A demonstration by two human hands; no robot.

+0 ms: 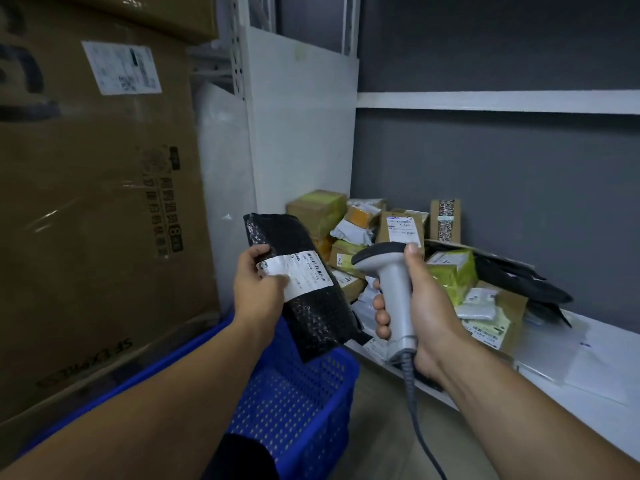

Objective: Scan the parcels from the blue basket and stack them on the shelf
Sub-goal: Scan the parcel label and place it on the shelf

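Left hand (254, 289), centre of the frame: closed in a grip on the black parcel (311, 323). My thumb lies across the near end of its white label (298, 271); my fingers are behind the parcel and out of sight. The parcel is tilted, upper end toward the upper left, lower end hanging over the blue basket (304, 403) at bottom centre. The label faces me.

Right hand (426, 306), just right of centre: fingers wrapped fully round the handle of the grey scanner (391, 282), thumb tip raised against the back of its dark head. The scanner stands nearly upright, its head turned toward the left of the frame, just beside the parcel's label but not touching it. Its cable (415, 410) runs down from the base of the handle toward the bottom edge.

The white shelf (588, 375) runs along the right of the frame. A pile of parcels (398, 230), brown boxes and yellow-taped packets, sits at its far corner behind both hands, with flat black bags (519, 278) lying to its right.

A big cardboard box (97, 202) fills the left side, just beside the basket.
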